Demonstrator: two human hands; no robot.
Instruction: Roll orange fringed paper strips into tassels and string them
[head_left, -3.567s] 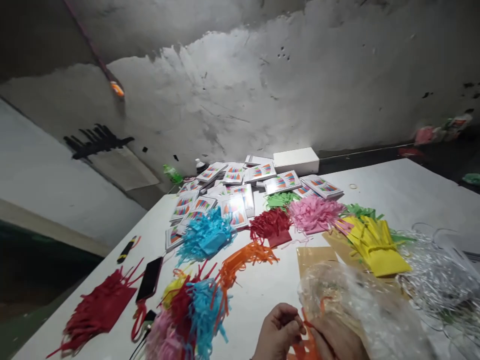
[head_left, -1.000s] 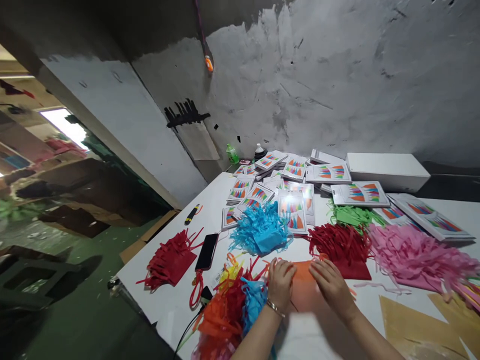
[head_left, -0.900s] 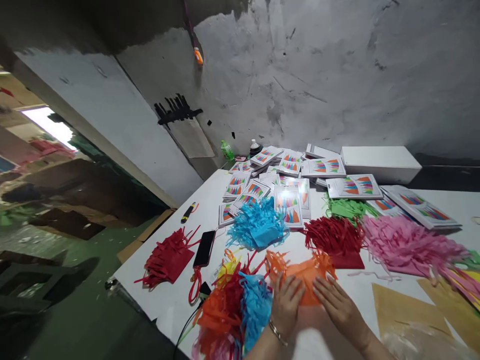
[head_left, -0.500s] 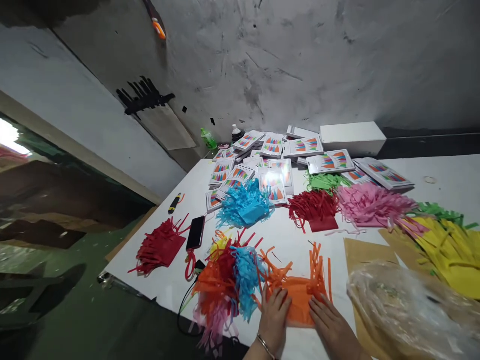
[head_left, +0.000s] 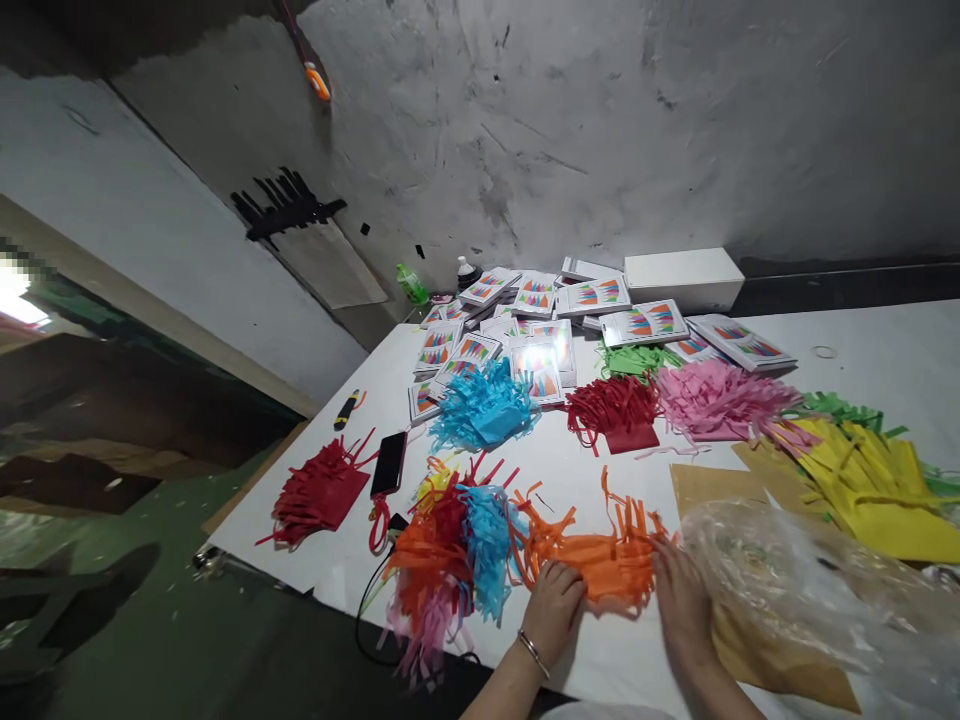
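Note:
A sheet of orange fringed tissue paper [head_left: 600, 570] lies on the white table in front of me, its strips loose along the top and both sides. My left hand [head_left: 553, 605], a silver bangle at its wrist, has its fingers curled together over the paper's lower left edge. On the other side my right hand [head_left: 682, 595] rests edge-on, fingers stretched out and touching the strips at the right end; its thumb is hidden. Close by on the left is a mixed bundle of fringed tissue paper [head_left: 446, 550] in orange, red, blue and pink.
Red [head_left: 322, 495], blue [head_left: 487, 410] and pink fringed bundles [head_left: 724, 400] lie around, with yellow fringed paper [head_left: 877, 490] at right. Clear plastic wrap [head_left: 795, 570] covers brown paper. A phone [head_left: 389, 463], a cutter [head_left: 346, 410], printed packs [head_left: 536, 365] and a white box [head_left: 684, 280] are farther off.
The right hand has moved right, to the end of the orange paper. The left fingers, flat before, are now curled. The orange paper's right-hand strips have spread lower and farther right.

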